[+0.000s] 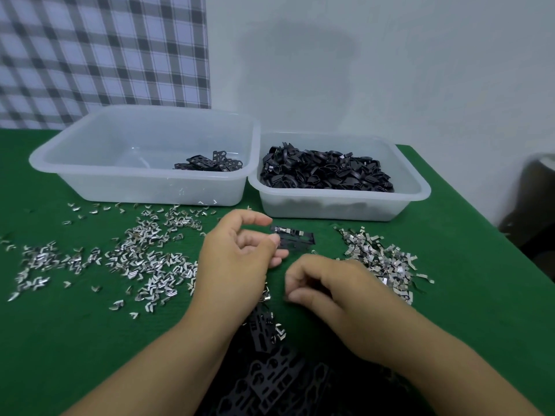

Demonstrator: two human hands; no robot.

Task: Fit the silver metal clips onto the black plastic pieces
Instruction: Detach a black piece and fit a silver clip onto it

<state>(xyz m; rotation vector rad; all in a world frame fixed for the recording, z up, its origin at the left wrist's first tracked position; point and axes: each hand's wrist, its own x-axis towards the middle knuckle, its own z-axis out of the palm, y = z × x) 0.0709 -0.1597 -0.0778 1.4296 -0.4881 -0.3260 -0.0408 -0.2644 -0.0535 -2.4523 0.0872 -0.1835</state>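
A black plastic piece (295,237) is pinched at its left end by the left hand (240,253), just near of the right tub (330,209); whether anything is gripped by the curled right hand (327,286) cannot be told.

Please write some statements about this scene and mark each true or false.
1. The right tub holds many black plastic pieces. True.
2. The left tub holds only silver clips. False: the left tub holds a few black pieces.
3. Silver clips lie on the green table to the left of the left hand and to the right of the right hand. True.
4. Both hands lie flat. False: their fingers are curled.
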